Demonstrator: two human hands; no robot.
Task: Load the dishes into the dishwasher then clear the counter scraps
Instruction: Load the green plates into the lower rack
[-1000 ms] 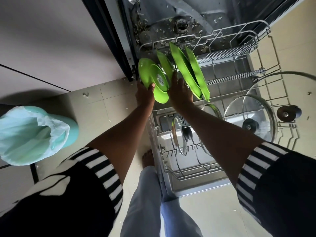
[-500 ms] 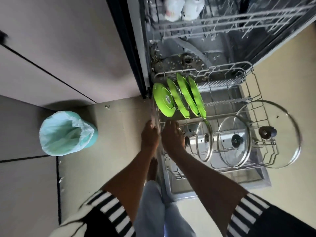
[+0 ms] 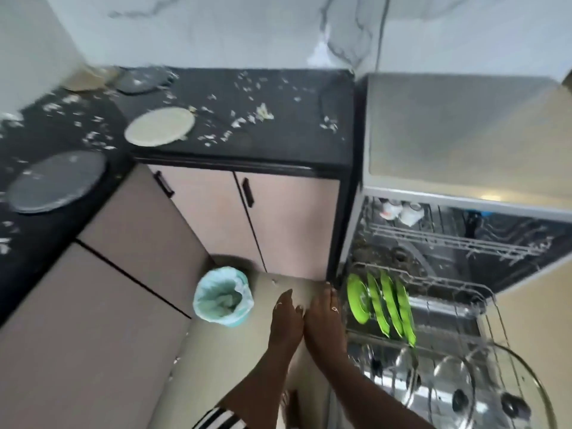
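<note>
Several green plates (image 3: 380, 303) stand on edge in the pulled-out lower rack (image 3: 448, 289) of the open dishwasher (image 3: 458, 156). Glass pot lids (image 3: 507, 388) stand in the same rack nearer me. My left hand (image 3: 286, 318) and my right hand (image 3: 325, 317) hover side by side over the floor, left of the rack, fingers straight, holding nothing. On the black counter (image 3: 278, 131) lie white scraps (image 3: 263, 113), a beige round plate (image 3: 159, 126) and two dark round plates, one at the left edge (image 3: 57, 181) and one at the back (image 3: 142, 80).
A bin lined with a pale blue bag (image 3: 223, 297) stands on the floor in the cabinet corner, left of my hands. Cups sit in the upper rack (image 3: 402, 212). Pink cabinet doors (image 3: 278, 218) run under the counter. A few scraps lie on the floor.
My hands let go of the green plates and drew back and left, away from the rack. My view lifted from the rack to take in the counter and the dishwasher top.
</note>
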